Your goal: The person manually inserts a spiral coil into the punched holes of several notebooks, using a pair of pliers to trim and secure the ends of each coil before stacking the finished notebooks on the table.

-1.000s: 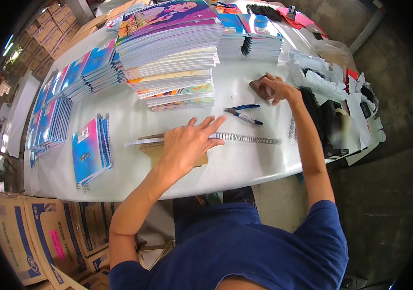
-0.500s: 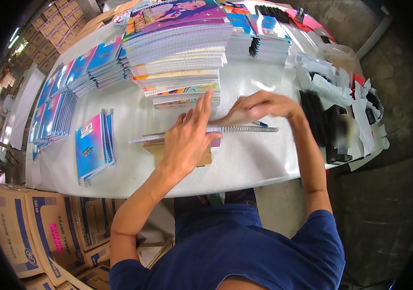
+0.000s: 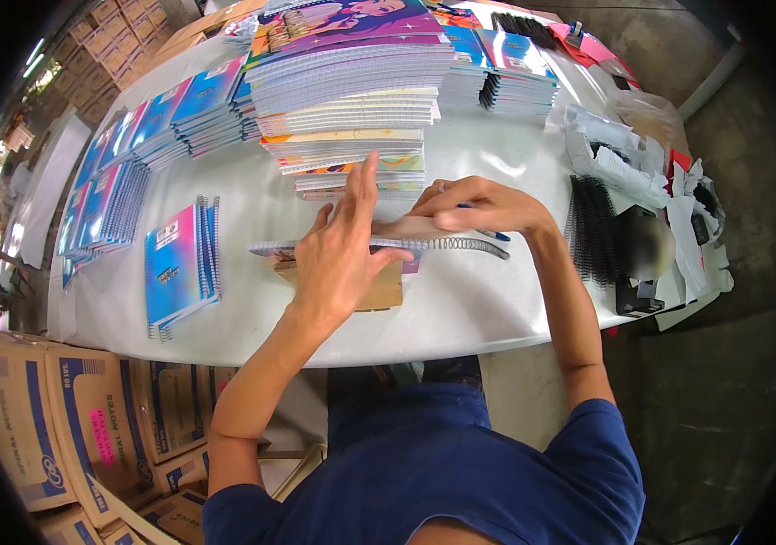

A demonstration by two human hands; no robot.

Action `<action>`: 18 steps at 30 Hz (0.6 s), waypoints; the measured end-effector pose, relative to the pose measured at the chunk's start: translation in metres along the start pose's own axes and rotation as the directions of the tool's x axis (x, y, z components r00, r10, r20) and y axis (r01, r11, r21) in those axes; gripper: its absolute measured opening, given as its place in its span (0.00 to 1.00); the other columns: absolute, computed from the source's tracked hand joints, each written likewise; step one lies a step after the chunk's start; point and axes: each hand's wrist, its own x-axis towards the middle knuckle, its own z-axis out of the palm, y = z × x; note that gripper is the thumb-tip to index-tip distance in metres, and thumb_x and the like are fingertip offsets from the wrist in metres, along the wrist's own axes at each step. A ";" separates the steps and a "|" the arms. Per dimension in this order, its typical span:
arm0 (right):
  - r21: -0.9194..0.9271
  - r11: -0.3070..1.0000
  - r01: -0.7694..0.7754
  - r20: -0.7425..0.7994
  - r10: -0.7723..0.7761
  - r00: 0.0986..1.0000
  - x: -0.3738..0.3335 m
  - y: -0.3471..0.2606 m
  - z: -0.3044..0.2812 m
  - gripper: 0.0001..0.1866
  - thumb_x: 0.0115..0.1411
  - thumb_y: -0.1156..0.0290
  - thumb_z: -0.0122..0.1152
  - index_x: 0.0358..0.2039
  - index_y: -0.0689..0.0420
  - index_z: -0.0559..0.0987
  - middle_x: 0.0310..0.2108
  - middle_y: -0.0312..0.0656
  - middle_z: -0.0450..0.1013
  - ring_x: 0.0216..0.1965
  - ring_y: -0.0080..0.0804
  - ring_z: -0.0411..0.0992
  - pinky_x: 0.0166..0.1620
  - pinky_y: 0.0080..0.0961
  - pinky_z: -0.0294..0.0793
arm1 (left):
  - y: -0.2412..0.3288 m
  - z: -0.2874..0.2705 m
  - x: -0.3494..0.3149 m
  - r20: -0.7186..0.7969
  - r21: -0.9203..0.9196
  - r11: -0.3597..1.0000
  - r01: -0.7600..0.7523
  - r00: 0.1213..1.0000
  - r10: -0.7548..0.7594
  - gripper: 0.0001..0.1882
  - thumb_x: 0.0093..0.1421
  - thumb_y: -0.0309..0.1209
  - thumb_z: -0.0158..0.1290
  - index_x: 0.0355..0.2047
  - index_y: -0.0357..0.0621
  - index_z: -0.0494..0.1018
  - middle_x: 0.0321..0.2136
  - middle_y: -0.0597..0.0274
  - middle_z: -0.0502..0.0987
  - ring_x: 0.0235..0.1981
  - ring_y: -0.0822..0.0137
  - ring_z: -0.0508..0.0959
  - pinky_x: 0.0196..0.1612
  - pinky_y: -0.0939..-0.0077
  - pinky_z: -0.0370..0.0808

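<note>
A notebook (image 3: 271, 247) is held on edge, spine up, over a small brown cardboard piece (image 3: 383, 289). My left hand (image 3: 338, 250) clasps it, thumb on the near side and fingers stretched out beyond. From the spine a grey spiral coil (image 3: 465, 244) runs out to the right, its free end bending down. My right hand (image 3: 483, 207) is closed just above the coil, fingers curled; a thin blue thing shows at them, but what they grip is unclear. A blurred brownish shape (image 3: 399, 227) lies between both hands. Below the right hand shows part of a blue pen (image 3: 499, 236).
A tall notebook stack (image 3: 347, 91) stands just beyond my hands. Blue-pink notebooks (image 3: 174, 268) lie at left, with more stacks behind. On the right are black coils (image 3: 592, 227), a black device (image 3: 639, 295) and torn wrapping (image 3: 610, 150). Cardboard boxes (image 3: 102, 427) stand at lower left.
The coil's free length beyond the notebook looks shorter, and its end now droops more. My left hand has shifted slightly left along the notebook. My right hand's fingers have moved a little.
</note>
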 end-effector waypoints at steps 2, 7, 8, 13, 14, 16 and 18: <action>-0.294 0.936 -0.196 -0.036 0.194 0.980 0.012 -0.002 0.001 0.32 0.56 0.44 0.60 0.39 0.68 0.81 0.41 0.53 0.76 0.46 0.41 0.70 0.50 0.34 0.66 | -0.003 -0.002 -0.003 -0.003 0.008 1.000 0.002 1.000 -0.002 0.64 0.36 0.47 0.68 0.69 0.57 0.41 0.59 0.59 0.68 0.46 0.50 0.78 0.38 0.61 0.79; 0.066 0.995 -0.081 -0.019 0.082 0.996 0.005 0.000 0.004 0.30 0.57 0.44 0.60 0.40 0.63 0.82 0.44 0.44 0.76 0.47 0.32 0.70 0.52 0.30 0.66 | -0.013 -0.003 -0.008 -0.012 0.080 0.997 0.023 1.000 -0.023 0.59 0.36 0.49 0.67 0.68 0.58 0.48 0.59 0.55 0.68 0.47 0.55 0.78 0.49 0.61 0.77; 0.036 0.992 -0.124 -0.046 0.125 0.991 0.009 0.002 0.007 0.30 0.57 0.44 0.60 0.40 0.63 0.82 0.44 0.44 0.76 0.47 0.32 0.70 0.52 0.30 0.66 | -0.012 -0.004 -0.008 0.009 0.074 0.996 0.046 0.999 -0.047 0.59 0.36 0.50 0.66 0.67 0.59 0.48 0.59 0.55 0.68 0.47 0.55 0.78 0.50 0.61 0.77; 0.139 0.985 -0.101 -0.085 0.114 0.990 0.008 0.003 0.012 0.31 0.57 0.44 0.59 0.41 0.64 0.81 0.44 0.45 0.76 0.48 0.33 0.70 0.53 0.31 0.66 | -0.022 -0.005 -0.011 -0.086 0.057 0.998 -0.004 0.996 0.008 0.57 0.38 0.50 0.66 0.67 0.60 0.50 0.59 0.54 0.67 0.47 0.55 0.78 0.50 0.60 0.76; 0.058 0.993 -0.103 -0.076 0.108 0.991 0.011 -0.001 0.017 0.32 0.57 0.43 0.60 0.42 0.65 0.81 0.44 0.46 0.76 0.48 0.33 0.70 0.53 0.31 0.66 | -0.022 -0.006 -0.011 -0.093 0.052 0.999 -0.006 0.996 0.011 0.56 0.38 0.50 0.66 0.67 0.61 0.50 0.59 0.54 0.67 0.47 0.55 0.78 0.50 0.60 0.76; 0.001 0.982 -0.191 -0.099 0.191 0.977 0.017 0.005 0.015 0.33 0.57 0.43 0.60 0.43 0.65 0.81 0.44 0.49 0.76 0.49 0.35 0.71 0.53 0.32 0.66 | -0.021 -0.007 -0.011 -0.092 0.058 0.998 0.017 0.996 -0.012 0.56 0.38 0.49 0.66 0.67 0.62 0.50 0.59 0.55 0.67 0.48 0.53 0.77 0.50 0.61 0.77; 0.309 0.949 -0.055 -0.174 0.113 0.978 0.010 0.017 0.010 0.32 0.57 0.43 0.60 0.41 0.63 0.82 0.42 0.49 0.77 0.47 0.36 0.71 0.51 0.31 0.67 | -0.020 -0.008 -0.011 -0.077 0.080 0.994 0.068 0.995 -0.062 0.57 0.37 0.47 0.67 0.67 0.64 0.49 0.60 0.58 0.66 0.49 0.48 0.76 0.48 0.62 0.77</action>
